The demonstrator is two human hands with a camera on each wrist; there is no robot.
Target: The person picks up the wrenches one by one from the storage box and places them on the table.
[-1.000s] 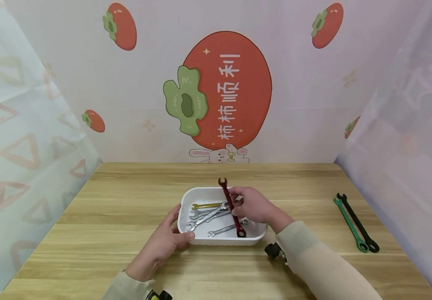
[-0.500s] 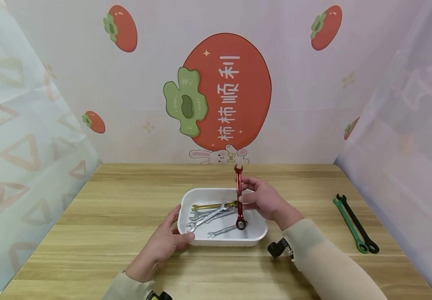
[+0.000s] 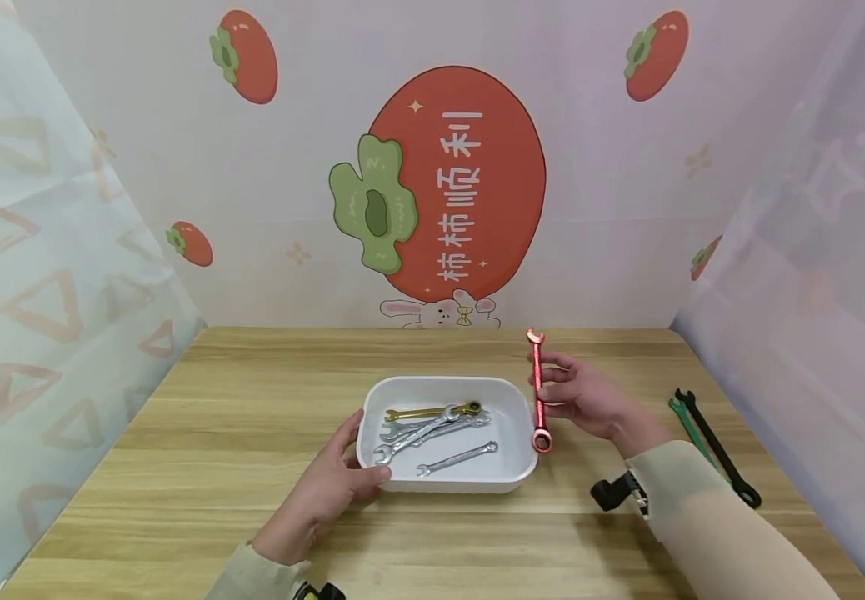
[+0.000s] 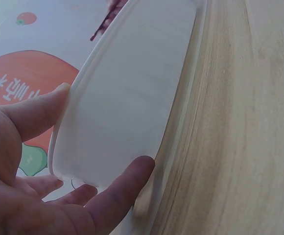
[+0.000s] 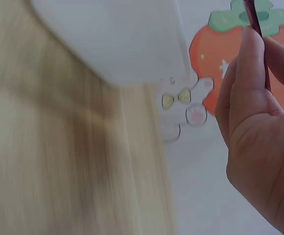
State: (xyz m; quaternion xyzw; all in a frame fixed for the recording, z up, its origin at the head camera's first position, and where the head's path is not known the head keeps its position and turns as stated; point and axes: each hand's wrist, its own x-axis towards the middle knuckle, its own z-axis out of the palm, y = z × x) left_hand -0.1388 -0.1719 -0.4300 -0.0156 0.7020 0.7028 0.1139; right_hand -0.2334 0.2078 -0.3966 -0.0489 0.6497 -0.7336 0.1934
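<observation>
A red ratchet wrench (image 3: 539, 383) stands nearly upright beyond the right rim of a white plastic tray (image 3: 447, 486). My right hand (image 3: 592, 402) pinches it between thumb and fingers; the right wrist view shows only its dark edge. At the tray's near left corner my left hand (image 3: 333, 478) holds the wall, thumb at the rim and fingers along the side. Inside lie a gold wrench (image 3: 421, 412), several silver wrenches partly crossing one another, and a small silver wrench (image 3: 458, 458) apart from them.
A green wrench (image 3: 691, 423) and a black wrench (image 3: 717, 450) lie side by side on the wooden table (image 3: 252, 400) at the right; my right sleeve hides part of the green one. A printed cloth backdrop (image 3: 590, 250) rises behind the table.
My right hand has lifted the red wrench from over the tray and carried it rightward past the rim. The left hand and the tray stay where they were.
</observation>
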